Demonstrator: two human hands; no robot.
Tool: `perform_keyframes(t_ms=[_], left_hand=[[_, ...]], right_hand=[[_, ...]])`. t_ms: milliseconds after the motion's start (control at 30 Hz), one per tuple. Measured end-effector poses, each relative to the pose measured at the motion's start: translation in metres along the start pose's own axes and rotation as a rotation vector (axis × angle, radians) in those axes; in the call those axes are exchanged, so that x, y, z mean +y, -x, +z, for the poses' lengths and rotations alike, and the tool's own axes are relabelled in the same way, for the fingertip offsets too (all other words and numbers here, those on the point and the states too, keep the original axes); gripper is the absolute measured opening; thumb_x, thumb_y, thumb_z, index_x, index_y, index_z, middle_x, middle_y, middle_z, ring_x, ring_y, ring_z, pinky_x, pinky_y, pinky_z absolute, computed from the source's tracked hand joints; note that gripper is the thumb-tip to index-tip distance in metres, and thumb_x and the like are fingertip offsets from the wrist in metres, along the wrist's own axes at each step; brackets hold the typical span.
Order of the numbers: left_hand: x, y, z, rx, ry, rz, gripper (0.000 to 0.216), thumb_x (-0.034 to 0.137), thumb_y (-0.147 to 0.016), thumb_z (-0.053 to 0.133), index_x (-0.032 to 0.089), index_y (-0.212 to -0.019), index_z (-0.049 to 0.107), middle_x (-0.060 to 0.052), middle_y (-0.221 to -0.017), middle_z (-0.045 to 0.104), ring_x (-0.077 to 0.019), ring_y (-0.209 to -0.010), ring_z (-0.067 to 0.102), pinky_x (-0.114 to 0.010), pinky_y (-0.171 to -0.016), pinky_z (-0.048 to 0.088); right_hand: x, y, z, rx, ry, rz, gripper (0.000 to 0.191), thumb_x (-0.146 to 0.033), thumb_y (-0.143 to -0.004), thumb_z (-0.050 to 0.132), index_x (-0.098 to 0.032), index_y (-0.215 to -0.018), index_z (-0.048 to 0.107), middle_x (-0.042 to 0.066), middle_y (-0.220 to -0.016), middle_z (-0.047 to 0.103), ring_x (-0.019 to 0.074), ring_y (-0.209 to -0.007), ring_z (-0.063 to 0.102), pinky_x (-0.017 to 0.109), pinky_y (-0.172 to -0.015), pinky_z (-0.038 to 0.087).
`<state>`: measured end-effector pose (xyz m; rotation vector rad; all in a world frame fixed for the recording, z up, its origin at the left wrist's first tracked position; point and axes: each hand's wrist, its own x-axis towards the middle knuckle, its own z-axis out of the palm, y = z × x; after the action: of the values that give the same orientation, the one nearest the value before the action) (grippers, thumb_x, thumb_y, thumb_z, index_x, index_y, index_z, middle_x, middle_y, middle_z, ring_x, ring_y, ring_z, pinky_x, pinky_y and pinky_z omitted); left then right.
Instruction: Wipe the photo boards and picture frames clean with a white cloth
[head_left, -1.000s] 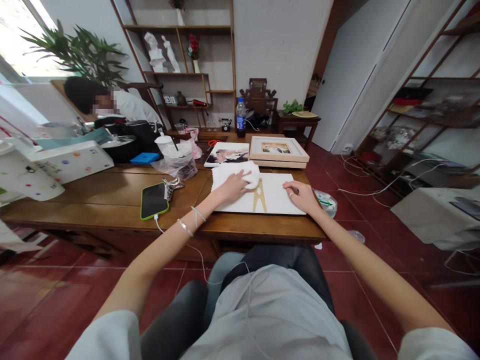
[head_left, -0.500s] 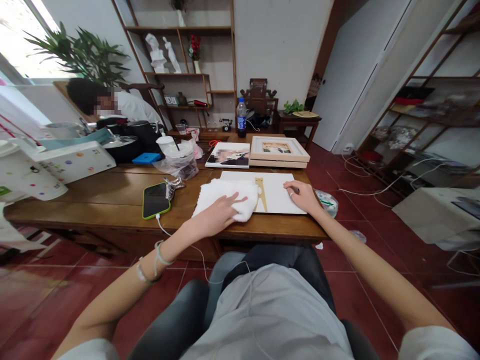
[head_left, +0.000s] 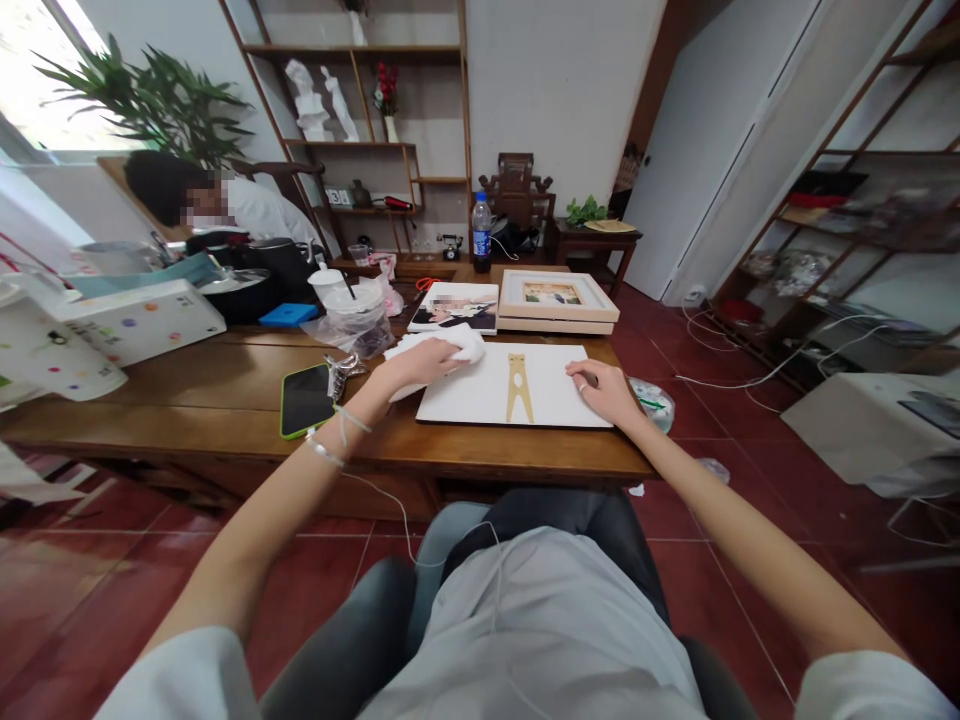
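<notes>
A white board [head_left: 480, 395] with a tan stand piece [head_left: 519, 385] lies flat on the wooden table [head_left: 225, 385] in front of me. My left hand [head_left: 416, 362] presses a white cloth [head_left: 459, 345] at the board's far left corner, fingers closed on it. My right hand [head_left: 606, 390] rests on the board's right edge, fingers curled down against it, a ring on one finger.
A green-cased phone [head_left: 306, 398] on a white cable lies left of the board beside a metal clip [head_left: 341, 372]. Behind stand a framed picture stack [head_left: 556, 300], a photo print [head_left: 456, 308], a bagged cup [head_left: 354, 315] and a water bottle [head_left: 481, 233]. A person [head_left: 225, 205] sits far left.
My left hand swept the cloth from the board's middle toward me and off its near left side, then back up to the far left corner. The right hand stayed put.
</notes>
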<state>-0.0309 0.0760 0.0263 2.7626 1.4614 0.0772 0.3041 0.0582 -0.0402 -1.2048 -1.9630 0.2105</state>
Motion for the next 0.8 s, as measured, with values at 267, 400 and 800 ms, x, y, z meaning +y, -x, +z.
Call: perform_keyframes(t_ms=[267,400,800], left_hand=[[0.04,-0.063,-0.011,-0.052,0.061,0.113,0.049,0.048,-0.095,0.032,0.012,-0.084,0.063,-0.011,-0.091,0.068,-0.0198,-0.076,0.058,-0.028,-0.071,0.04],[0.072,-0.088,-0.005,-0.017,0.055,0.175,0.044,0.044,-0.095,0.036,0.012,-0.087,0.065,-0.011,-0.093,0.069,-0.0204,-0.079,0.06,-0.028,-0.074,0.041],[0.136,-0.017,0.016,0.07,-0.08,0.355,0.022,0.018,-0.093,0.046,0.011,-0.097,0.066,-0.019,-0.12,0.059,-0.0281,-0.111,0.057,-0.038,-0.092,0.045]], right_hand=[[0.0,0.0,-0.001,-0.004,-0.005,-0.007,0.023,-0.014,-0.075,0.051,-0.021,-0.085,0.07,0.005,-0.097,0.072,0.0221,-0.095,0.066,0.038,-0.091,0.049],[-0.001,0.0,-0.001,-0.016,0.001,-0.003,0.024,-0.013,-0.075,0.051,-0.022,-0.085,0.07,0.004,-0.096,0.072,0.0214,-0.094,0.066,0.037,-0.091,0.048],[-0.003,-0.002,-0.004,-0.024,0.083,-0.013,0.025,-0.012,-0.073,0.05,-0.021,-0.084,0.071,0.005,-0.092,0.072,0.0224,-0.087,0.065,0.034,-0.082,0.049]])
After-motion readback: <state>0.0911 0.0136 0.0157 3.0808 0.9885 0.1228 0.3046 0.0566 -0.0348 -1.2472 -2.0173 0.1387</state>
